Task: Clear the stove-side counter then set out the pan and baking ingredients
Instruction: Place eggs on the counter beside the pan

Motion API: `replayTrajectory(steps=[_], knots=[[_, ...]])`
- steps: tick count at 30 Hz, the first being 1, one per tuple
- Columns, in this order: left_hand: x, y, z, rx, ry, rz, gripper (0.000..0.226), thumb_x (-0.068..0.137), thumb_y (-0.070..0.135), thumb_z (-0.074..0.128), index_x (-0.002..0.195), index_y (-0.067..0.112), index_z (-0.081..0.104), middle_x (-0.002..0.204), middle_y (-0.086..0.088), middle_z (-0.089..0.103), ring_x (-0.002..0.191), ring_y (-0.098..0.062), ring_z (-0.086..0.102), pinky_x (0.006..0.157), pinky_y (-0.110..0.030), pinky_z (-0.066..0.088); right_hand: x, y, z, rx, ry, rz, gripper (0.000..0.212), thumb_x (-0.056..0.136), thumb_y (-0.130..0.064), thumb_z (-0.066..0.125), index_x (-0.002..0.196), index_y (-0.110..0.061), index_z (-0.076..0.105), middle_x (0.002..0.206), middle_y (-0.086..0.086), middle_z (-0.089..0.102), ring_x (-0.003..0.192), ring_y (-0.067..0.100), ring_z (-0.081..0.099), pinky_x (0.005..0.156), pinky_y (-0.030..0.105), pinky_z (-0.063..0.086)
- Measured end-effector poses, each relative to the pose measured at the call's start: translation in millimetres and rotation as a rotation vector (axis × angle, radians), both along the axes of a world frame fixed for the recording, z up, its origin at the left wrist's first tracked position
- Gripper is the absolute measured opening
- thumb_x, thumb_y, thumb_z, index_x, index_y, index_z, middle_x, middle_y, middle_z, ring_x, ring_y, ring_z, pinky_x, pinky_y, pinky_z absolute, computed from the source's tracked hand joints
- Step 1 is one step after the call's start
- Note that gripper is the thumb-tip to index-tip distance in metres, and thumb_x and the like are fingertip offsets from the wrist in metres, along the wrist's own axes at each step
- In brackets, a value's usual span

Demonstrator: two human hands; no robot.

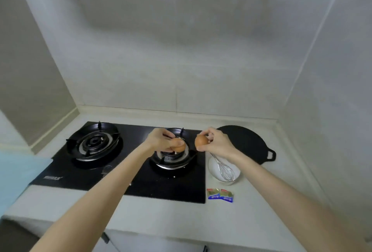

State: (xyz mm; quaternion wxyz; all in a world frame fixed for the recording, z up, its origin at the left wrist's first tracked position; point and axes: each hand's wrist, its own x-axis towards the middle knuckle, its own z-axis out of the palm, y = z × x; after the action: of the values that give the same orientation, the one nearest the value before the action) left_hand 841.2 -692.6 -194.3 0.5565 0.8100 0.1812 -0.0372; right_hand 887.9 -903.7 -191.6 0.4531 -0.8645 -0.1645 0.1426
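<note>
Left grip [162, 141] and right grip [218, 143] over the stove [131, 133].
The left grip curls round the left egg [179, 146]; the right grip pinches the right egg [200, 141]. The pan [247, 143] lies on the surface [161, 217] at the stove's 3 o'clock, a bowl [213, 169] with whisk [225, 169] at the pan's 7 o'clock, two packets [220, 195] at the bowl's 6 o'clock.

I get a single view, the wide-angle head camera. It sits above the near edge of the surface [171, 217], looking forward and down toward the tiled corner walls [181, 50]. The hob [128, 173] lies close, mid-frame and low; straight edges bow outward toward the frame's borders.
</note>
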Motion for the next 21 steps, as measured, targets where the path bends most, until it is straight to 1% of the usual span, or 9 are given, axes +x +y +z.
replayTrajectory(steps=[2,6,8,10,12,15,17,19,21], knots=[[26,-26,-3,-0.019,-0.01,-0.066,0.047,0.07,0.024,0.084,0.106,0.004,0.061,0.097,-0.005,0.068,0.084,-0.011,0.068,0.071,-0.025,0.059,10,-31,-4,-0.012,0.009,-0.07,0.045,0.065,-0.014,0.081,0.105,-0.022,0.063,0.097,-0.002,0.064,0.086,0.007,0.059,0.068,0.014,0.043],[65,-79,-10,-0.03,-0.011,-0.175,0.034,0.074,0.018,0.082,0.094,0.005,0.058,0.09,-0.007,0.063,0.077,-0.014,0.064,0.066,-0.02,0.056,32,-83,-15,-0.031,0.021,-0.192,0.044,0.066,-0.017,0.081,0.105,-0.024,0.062,0.093,-0.004,0.065,0.085,0.005,0.058,0.062,0.008,0.039],[87,-104,-18,-0.037,-0.001,-0.195,0.037,0.072,0.017,0.083,0.097,0.004,0.059,0.093,-0.008,0.066,0.075,-0.014,0.066,0.064,-0.022,0.058,45,-108,-22,-0.045,0.039,-0.241,0.043,0.068,-0.016,0.08,0.106,-0.024,0.062,0.089,-0.006,0.063,0.083,0.006,0.058,0.059,0.007,0.038],[111,-130,-26,-0.02,0.011,-0.223,0.043,0.07,0.019,0.084,0.102,0.003,0.061,0.098,-0.01,0.067,0.073,-0.016,0.068,0.057,-0.021,0.057,65,-133,-32,-0.049,0.047,-0.293,0.044,0.066,-0.015,0.08,0.106,-0.024,0.062,0.09,-0.005,0.063,0.088,0.012,0.061,0.068,0.016,0.046],[137,-155,-34,-0.021,0.022,-0.249,0.041,0.069,0.018,0.084,0.101,0.005,0.061,0.099,-0.01,0.067,0.077,-0.016,0.068,0.051,-0.019,0.055,88,-156,-43,-0.056,0.061,-0.335,0.045,0.065,-0.015,0.08,0.106,-0.024,0.061,0.094,-0.003,0.064,0.091,0.016,0.062,0.077,0.026,0.051],[181,-188,-50,-0.008,0.033,-0.271,0.039,0.068,0.019,0.085,0.096,0.008,0.06,0.097,-0.008,0.065,0.084,-0.016,0.066,0.059,-0.023,0.058,128,-188,-58,-0.057,0.107,-0.376,0.045,0.065,-0.014,0.079,0.105,-0.024,0.06,0.1,0.001,0.064,0.09,0.017,0.062,0.072,0.027,0.051],[212,-208,-63,0.008,0.027,-0.273,0.04,0.07,0.019,0.084,0.099,0.008,0.058,0.094,-0.006,0.064,0.083,-0.015,0.064,0.059,-0.021,0.056,156,-207,-69,-0.063,0.122,-0.389,0.045,0.067,-0.013,0.078,0.107,-0.022,0.059,0.102,0.002,0.062,0.093,0.018,0.061,0.064,0.024,0.048],[240,-224,-78,-0.001,0.02,-0.247,0.039,0.07,0.018,0.084,0.097,0.009,0.058,0.096,-0.007,0.064,0.087,-0.017,0.064,0.06,-0.021,0.056,183,-222,-80,-0.069,0.136,-0.401,0.046,0.068,-0.011,0.077,0.109,-0.019,0.058,0.104,0.003,0.062,0.094,0.018,0.06,0.063,0.02,0.044],[269,-239,-94,0.014,0.012,-0.205,0.036,0.069,0.019,0.085,0.094,0.012,0.06,0.099,-0.008,0.065,0.091,-0.019,0.065,0.068,-0.026,0.058,211,-235,-95,-0.079,0.156,-0.423,0.045,0.069,-0.009,0.077,0.109,-0.018,0.058,0.103,0.003,0.062,0.091,0.017,0.06,0.062,0.018,0.042]])
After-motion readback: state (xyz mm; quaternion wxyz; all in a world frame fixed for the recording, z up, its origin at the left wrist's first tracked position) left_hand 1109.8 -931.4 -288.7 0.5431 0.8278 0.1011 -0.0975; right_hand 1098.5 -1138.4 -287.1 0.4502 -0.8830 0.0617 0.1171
